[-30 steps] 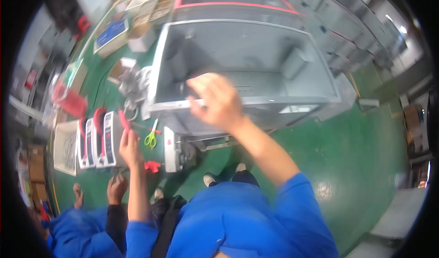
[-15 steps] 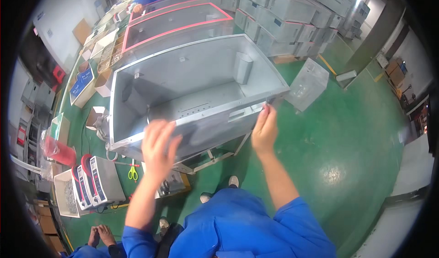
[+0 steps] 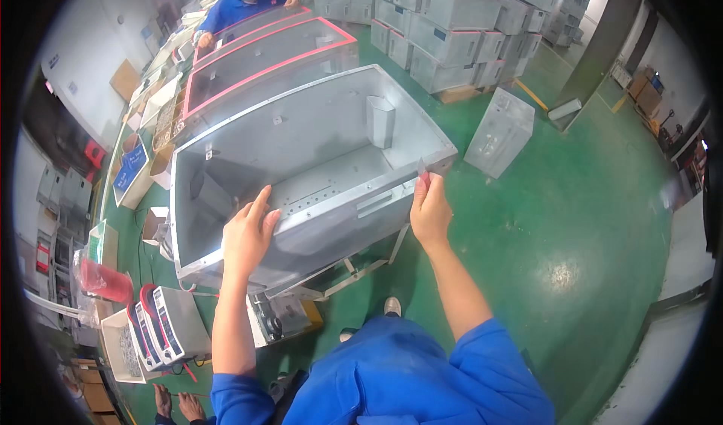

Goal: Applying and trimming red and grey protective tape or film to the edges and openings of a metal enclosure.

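Note:
A large grey metal cabinet shell lies in front of me with its open side up. Along its near rim, toward the left, my left hand rests with the fingers apart, reaching over the edge. My right hand is closed in a pinch by the near right corner. From its fingertips sticks up a small thin pale piece, whose kind I cannot make out. Just left of that hand, a long slot runs through the near wall. Inside, an angled grey bracket stands in the far right corner.
Beyond are shells with red-edged rims and a co-worker in blue. Grey cabinets are stacked at the back; one stands alone to the right. Power units and another person's hands are at lower left.
My left hand has moved from in front of the near wall onto the rim. The thin piece now shows above my right fingertips. The whole view has shifted slightly.

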`<state>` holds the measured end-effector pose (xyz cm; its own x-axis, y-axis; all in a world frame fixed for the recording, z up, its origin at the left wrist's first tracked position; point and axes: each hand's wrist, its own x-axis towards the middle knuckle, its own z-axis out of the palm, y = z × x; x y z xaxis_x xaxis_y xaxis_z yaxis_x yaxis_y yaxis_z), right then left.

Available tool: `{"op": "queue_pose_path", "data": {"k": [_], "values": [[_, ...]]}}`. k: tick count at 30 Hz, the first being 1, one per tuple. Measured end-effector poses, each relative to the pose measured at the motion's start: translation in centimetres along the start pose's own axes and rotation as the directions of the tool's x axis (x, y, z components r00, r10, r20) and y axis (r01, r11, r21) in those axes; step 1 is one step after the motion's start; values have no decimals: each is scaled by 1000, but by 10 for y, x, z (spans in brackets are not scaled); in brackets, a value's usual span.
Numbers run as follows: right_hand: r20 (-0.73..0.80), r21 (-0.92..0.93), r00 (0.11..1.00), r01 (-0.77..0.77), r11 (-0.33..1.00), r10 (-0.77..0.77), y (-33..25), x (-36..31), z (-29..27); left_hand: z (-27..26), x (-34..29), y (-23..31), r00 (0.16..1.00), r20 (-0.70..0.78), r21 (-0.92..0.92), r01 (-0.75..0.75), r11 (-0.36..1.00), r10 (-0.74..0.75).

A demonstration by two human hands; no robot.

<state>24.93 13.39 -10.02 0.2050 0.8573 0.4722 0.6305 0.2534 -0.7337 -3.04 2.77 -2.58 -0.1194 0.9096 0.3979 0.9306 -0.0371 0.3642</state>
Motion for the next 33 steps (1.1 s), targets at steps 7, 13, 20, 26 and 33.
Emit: {"op": "queue_pose_path", "data": {"k": [7,13,20,26,33], "values": [[59,79,998,5,997,-10,4,-4,-2,2,1,1,1000,-3,29,2,1000,-2],[86,116,996,23,993,-33,13,-1,-6,2,-2,4,999,38,104,26,994,-31],[140,89,986,77,993,-89,11,0,-13,4,-1,6,998,58,147,29,989,-38],[103,152,994,10,988,-26,21,13,-11,6,-2,1,998,56,165,13,986,-23],[179,84,980,76,994,-90,13,9,-18,6,-2,3,996,73,181,29,983,-43]]}}
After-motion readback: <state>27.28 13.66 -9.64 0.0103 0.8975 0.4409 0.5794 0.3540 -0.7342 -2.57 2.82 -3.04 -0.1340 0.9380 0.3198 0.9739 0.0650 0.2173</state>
